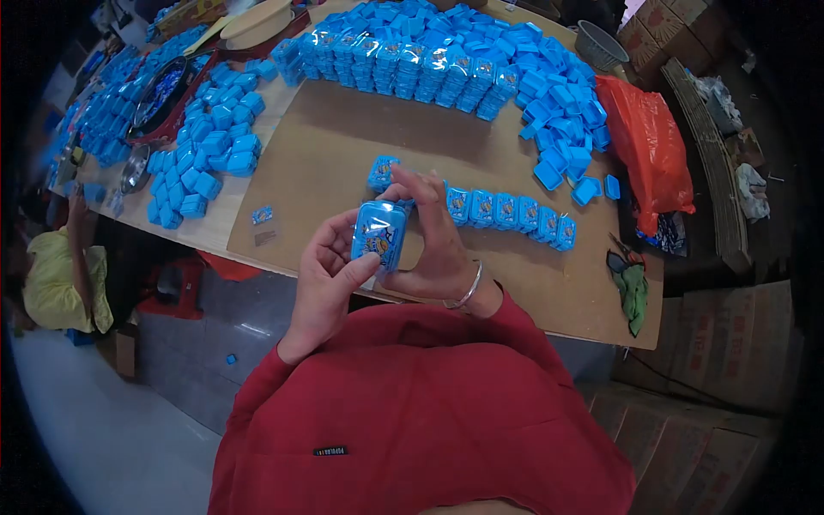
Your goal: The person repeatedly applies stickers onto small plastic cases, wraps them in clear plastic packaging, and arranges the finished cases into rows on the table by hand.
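A blue box with a printed, shiny front point(378, 232) is held upright above the table's near edge. My left hand point(330, 270) grips its left side, the thumb across the lower front. My right hand point(433, 245), with a bracelet at the wrist, is at the box's right side, its thumb near the bottom edge and its fingers raised and curved. Just behind the hands stands another printed blue box point(383, 172). To the right, a row of similar boxes point(505, 211) runs along the brown board point(326, 146).
Stacked printed boxes point(403, 70) and loose blue trays point(558, 112) lie at the back. Plain blue boxes point(206, 154) are at the left, a red bag point(644, 146) and green cloth point(633, 296) at the right. A co-worker point(64, 279) sits at far left.
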`<action>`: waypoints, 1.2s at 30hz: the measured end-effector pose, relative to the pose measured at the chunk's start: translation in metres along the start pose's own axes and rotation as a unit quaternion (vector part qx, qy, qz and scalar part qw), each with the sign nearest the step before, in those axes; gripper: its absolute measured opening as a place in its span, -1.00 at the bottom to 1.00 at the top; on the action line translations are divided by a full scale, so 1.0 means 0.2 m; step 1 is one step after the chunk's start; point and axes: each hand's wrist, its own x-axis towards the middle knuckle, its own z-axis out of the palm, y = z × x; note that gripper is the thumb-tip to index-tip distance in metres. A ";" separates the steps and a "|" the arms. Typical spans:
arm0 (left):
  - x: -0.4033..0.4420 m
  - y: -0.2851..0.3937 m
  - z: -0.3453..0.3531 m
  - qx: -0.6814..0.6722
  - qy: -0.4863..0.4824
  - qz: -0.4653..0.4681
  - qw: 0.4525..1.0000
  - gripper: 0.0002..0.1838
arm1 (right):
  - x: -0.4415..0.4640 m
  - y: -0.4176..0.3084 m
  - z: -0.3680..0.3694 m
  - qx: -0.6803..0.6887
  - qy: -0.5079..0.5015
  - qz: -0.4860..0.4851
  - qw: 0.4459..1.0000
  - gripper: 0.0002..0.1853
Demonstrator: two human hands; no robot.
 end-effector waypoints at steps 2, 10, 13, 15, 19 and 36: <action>0.01 0.01 0.02 -0.010 -0.001 -0.004 1.000 -0.43 | -0.01 0.00 0.00 -0.001 0.007 -0.008 1.000 0.09; 0.04 0.00 0.06 0.000 -0.023 -0.012 1.000 -0.44 | -0.05 0.00 -0.04 0.009 0.026 -0.001 1.000 0.11; 0.06 -0.01 0.08 0.023 -0.033 -0.023 0.999 -0.44 | -0.06 -0.02 -0.06 0.009 0.043 0.017 0.999 0.11; 0.07 -0.03 0.10 0.053 -0.035 -0.015 0.998 -0.45 | -0.07 -0.06 -0.11 -0.029 0.056 0.027 0.998 0.09; 0.13 -0.16 0.15 0.142 -0.072 0.017 0.987 -0.41 | -0.16 -0.04 -0.11 -0.183 0.057 0.043 0.980 -0.06; 0.18 -0.30 -0.03 0.221 -0.042 -0.052 0.973 -0.48 | -0.76 0.62 -1.11 -0.112 -0.091 0.335 0.931 -0.18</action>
